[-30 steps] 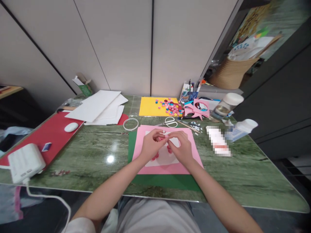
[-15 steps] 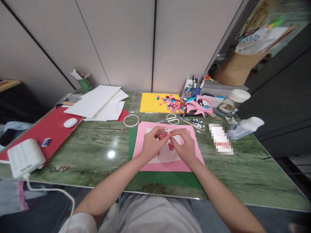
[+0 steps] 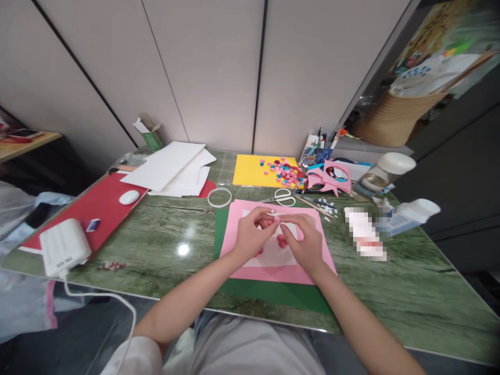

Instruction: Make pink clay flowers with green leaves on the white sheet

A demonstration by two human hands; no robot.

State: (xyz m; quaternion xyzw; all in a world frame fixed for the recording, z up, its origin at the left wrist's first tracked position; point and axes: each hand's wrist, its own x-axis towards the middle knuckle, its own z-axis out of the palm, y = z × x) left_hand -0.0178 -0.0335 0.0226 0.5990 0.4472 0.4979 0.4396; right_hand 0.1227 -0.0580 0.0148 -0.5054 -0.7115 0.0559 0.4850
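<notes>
A small pink piece point(image 3: 276, 219), too small to name more exactly, sits in the pinch of my left hand point(image 3: 253, 232). My right hand point(image 3: 307, 242) has its forefinger stretched up to that piece, while its thumb stands apart from it. Both hands are above a white square sheet point(image 3: 269, 260), which lies on a larger pink sheet point(image 3: 273, 276). A cluster of red-pink pieces point(image 3: 282, 240) rests on the white sheet between my hands. Other pink pieces point(image 3: 267, 224) show partly behind my left fingers. Beneath everything is a green sheet point(image 3: 273, 297).
Scissors point(image 3: 284, 198) and a tape roll point(image 3: 219, 197) lie beyond the sheets. Many coloured pieces point(image 3: 289, 174) are strewn on a yellow sheet point(image 3: 248, 169). Bottles point(image 3: 416, 214) stand at the right. White papers point(image 3: 167, 164), a mouse point(image 3: 129, 197) and a power bank point(image 3: 64, 247) are at the left.
My right thumb has moved away from the pink piece and its forefinger. My left hand keeps its pinch. The whole view has shifted slightly with my head.
</notes>
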